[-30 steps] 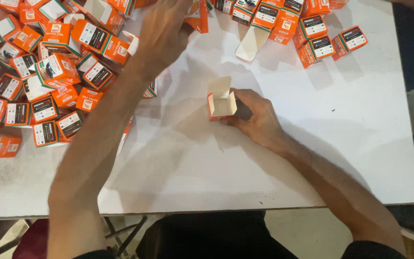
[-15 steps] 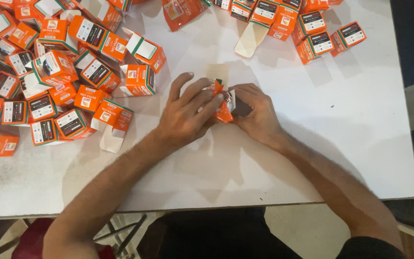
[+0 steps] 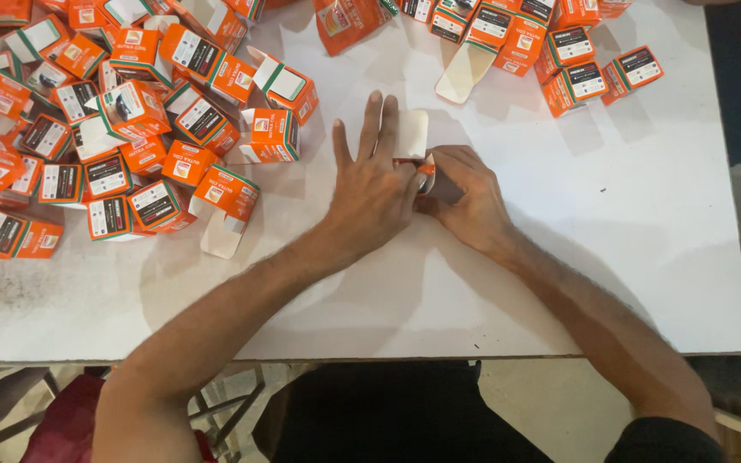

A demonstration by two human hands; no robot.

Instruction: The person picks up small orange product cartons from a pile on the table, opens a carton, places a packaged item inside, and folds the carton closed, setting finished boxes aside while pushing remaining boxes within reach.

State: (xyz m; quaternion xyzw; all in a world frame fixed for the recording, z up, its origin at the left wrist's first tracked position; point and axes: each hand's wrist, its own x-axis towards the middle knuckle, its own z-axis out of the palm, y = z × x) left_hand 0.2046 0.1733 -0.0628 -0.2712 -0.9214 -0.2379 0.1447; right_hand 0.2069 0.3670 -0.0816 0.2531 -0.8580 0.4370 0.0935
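Observation:
A small orange and white carton sits at the middle of the white table, its white flap standing open toward the far side. My right hand wraps around the carton's right side and grips it. My left hand lies against its left side, fingers spread and extended, thumb pressing at the carton's orange edge. Most of the carton is hidden between the two hands.
A big pile of small orange cartons covers the table's left and far-left part, some with open flaps. More orange cartons lie at the far right, with a flat white flap piece and an orange pouch nearby.
My left hand came back from the pile at the left and joined my right hand at the carton. It has since slid onto the carton's left side, fingers stretched out.

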